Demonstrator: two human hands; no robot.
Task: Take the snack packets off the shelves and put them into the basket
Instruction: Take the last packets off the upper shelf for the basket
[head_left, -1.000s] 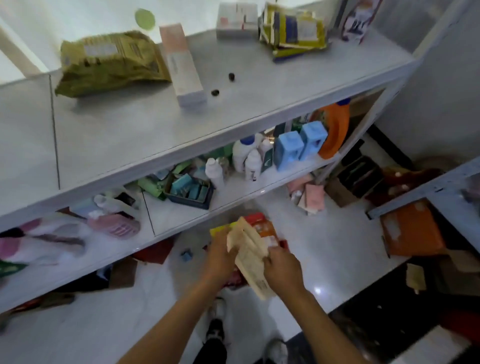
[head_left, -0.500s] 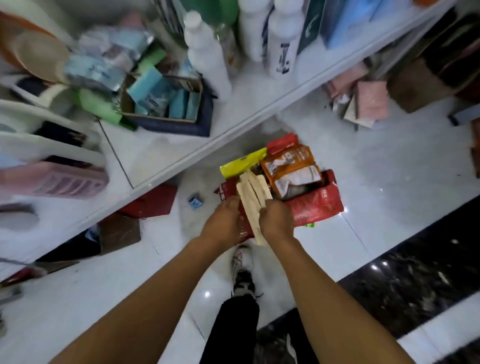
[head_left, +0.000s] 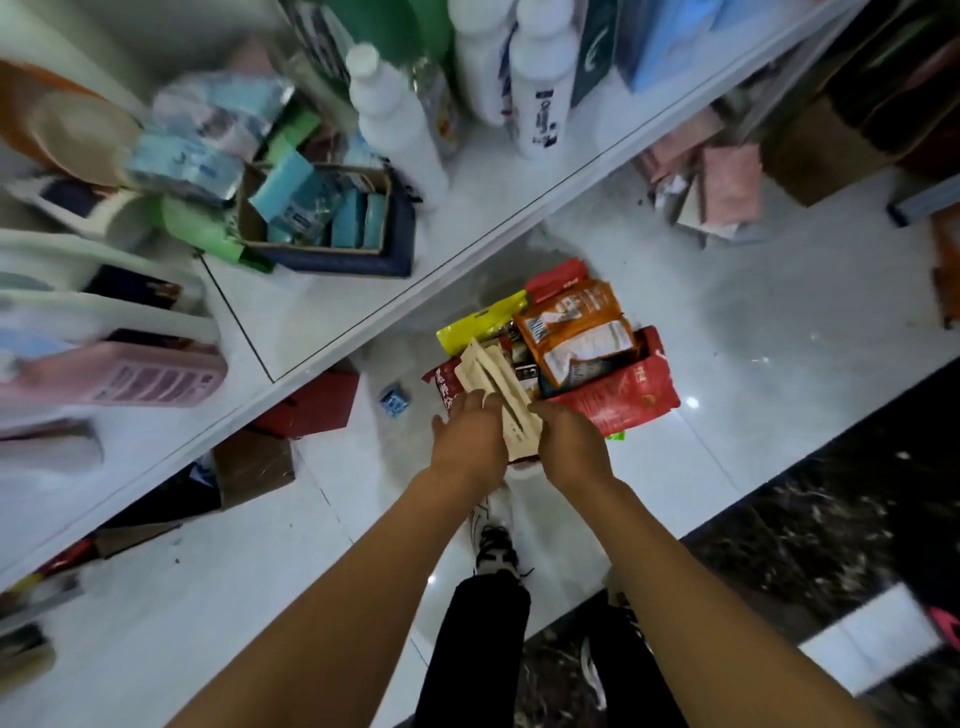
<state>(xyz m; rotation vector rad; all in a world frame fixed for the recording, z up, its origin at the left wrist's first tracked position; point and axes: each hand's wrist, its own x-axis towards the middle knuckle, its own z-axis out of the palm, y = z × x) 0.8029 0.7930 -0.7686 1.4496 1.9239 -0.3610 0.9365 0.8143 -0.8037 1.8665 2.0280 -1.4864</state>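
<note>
The beige packets (head_left: 497, 387) were grasped in both grips, left hand (head_left: 470, 439) and right hand (head_left: 571, 447), above the crammed basket (head_left: 621, 402) at twelve o'clock, presumably for dropping in.

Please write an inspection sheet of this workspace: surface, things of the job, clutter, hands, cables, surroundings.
Surface: white shelf, glossy white floor below it.
Job's things: beige packets between both hands, over a pile of packets on the floor: orange packet, yellow packet, red packet. The basket itself is hidden under them.
Clutter: white bottles, box of blue packs, pink case on the shelf; small blue item on the floor.
Hands: left hand and right hand both on the beige packets; grip not clear.
Cables: nothing seen.
Surroundings: cardboard boxes under the shelf, dark marble strip.
</note>
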